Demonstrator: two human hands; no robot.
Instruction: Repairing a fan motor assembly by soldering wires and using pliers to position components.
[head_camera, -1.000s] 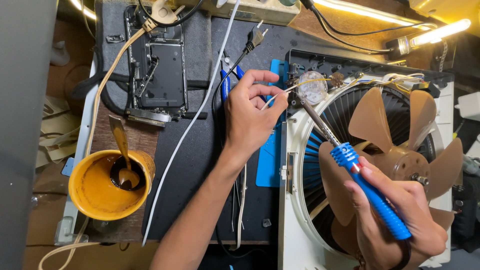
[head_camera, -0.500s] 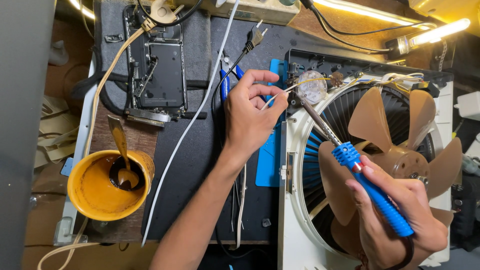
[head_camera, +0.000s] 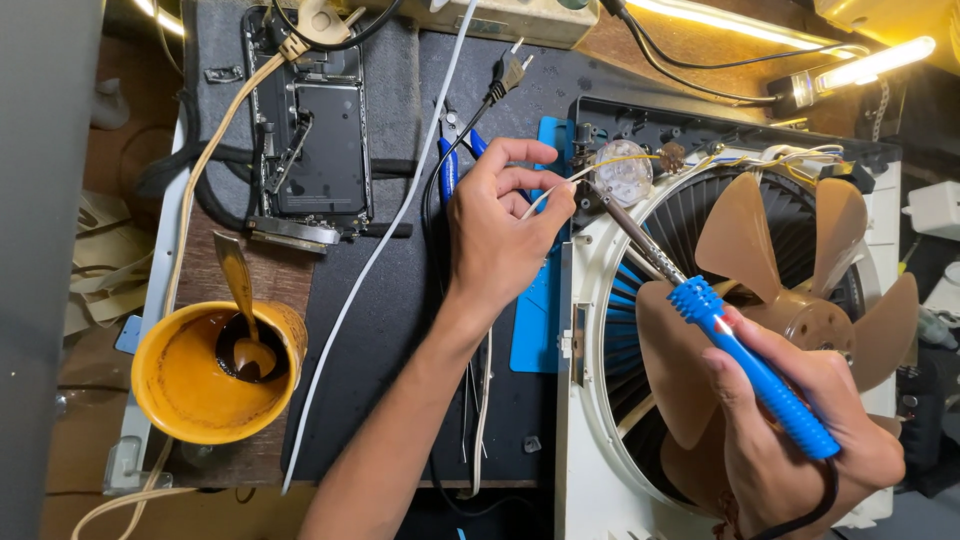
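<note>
My right hand (head_camera: 800, 425) grips a blue-handled soldering iron (head_camera: 755, 370), its metal tip reaching up-left to the wires by a round clear part (head_camera: 625, 175) at the top of a white fan housing (head_camera: 590, 470). My left hand (head_camera: 500, 225) pinches a thin pale wire (head_camera: 540, 198) that runs to the same spot. The fan's brown blades (head_camera: 780, 270) lie under the iron.
A yellow tub (head_camera: 190, 385) of dark paste with a spoon stands at the left. An opened phone (head_camera: 310, 140) lies on the dark mat (head_camera: 400, 320), beside blue-handled cutters (head_camera: 448, 165), a black plug (head_camera: 508, 68) and a white cable (head_camera: 380, 250). A lit tube lamp (head_camera: 870, 62) sits at the top right.
Nothing clear has changed; both hands hold nearly still, with the iron's tip staying at the wire joint.
</note>
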